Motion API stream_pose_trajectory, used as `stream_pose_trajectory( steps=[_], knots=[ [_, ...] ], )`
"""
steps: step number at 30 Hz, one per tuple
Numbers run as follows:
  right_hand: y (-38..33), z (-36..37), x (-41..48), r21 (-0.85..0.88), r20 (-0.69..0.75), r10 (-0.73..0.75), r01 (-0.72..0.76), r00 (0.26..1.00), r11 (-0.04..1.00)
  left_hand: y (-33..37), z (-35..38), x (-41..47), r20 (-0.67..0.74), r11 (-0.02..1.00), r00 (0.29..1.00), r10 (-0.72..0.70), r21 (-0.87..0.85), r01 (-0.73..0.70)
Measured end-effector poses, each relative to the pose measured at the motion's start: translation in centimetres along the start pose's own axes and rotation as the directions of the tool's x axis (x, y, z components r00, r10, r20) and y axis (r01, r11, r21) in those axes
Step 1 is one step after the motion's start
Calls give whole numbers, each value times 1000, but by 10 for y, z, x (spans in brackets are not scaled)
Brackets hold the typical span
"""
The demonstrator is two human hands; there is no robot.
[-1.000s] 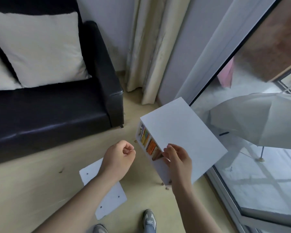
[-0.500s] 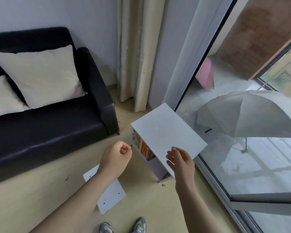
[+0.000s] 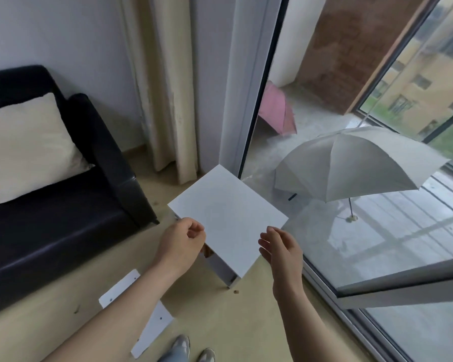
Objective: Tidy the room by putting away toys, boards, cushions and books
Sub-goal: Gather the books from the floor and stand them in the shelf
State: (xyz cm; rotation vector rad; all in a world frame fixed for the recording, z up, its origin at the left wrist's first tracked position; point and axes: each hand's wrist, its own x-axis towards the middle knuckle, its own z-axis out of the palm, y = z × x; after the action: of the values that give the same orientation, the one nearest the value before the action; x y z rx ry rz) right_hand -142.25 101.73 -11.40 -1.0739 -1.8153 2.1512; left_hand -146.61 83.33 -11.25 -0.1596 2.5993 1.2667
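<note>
Fingers (image 3: 195,227) of the left hand (image 3: 179,245) curl into a loose fist, nothing seen in them, at the left edge of the white bookshelf (image 3: 228,218); the right hand (image 3: 281,249) has its fingers spread and slightly bent beside the front corner. The white bookshelf stands on the floor (image 3: 220,322) by the glass door (image 3: 377,244), a white board (image 3: 154,320) lying near, a cushion (image 3: 29,150) on the black sofa (image 3: 50,231)
</note>
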Motion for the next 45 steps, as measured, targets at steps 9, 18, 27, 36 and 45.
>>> stream_pose_trajectory(
  steps=[9,18,27,36,45],
  knots=[
    [2,-20,9,35,-40,40,-39,998,999,16,20,10,62,1000,998,6,21,-7],
    [4,3,19,41,-56,43,-41,998,998,13,14,34,83,999,996,14,48,-18],
    [20,79,3,22,-75,64,-63,995,998,-39,-45,62,97,998,995,16,57,-22],
    [70,226,-55,62,-268,85,-71,960,996,-135,-183,114,213,992,971,108,45,-120],
    [85,303,-131,125,-425,81,-30,901,992,-168,-259,134,420,971,886,194,45,-234]
  ],
)
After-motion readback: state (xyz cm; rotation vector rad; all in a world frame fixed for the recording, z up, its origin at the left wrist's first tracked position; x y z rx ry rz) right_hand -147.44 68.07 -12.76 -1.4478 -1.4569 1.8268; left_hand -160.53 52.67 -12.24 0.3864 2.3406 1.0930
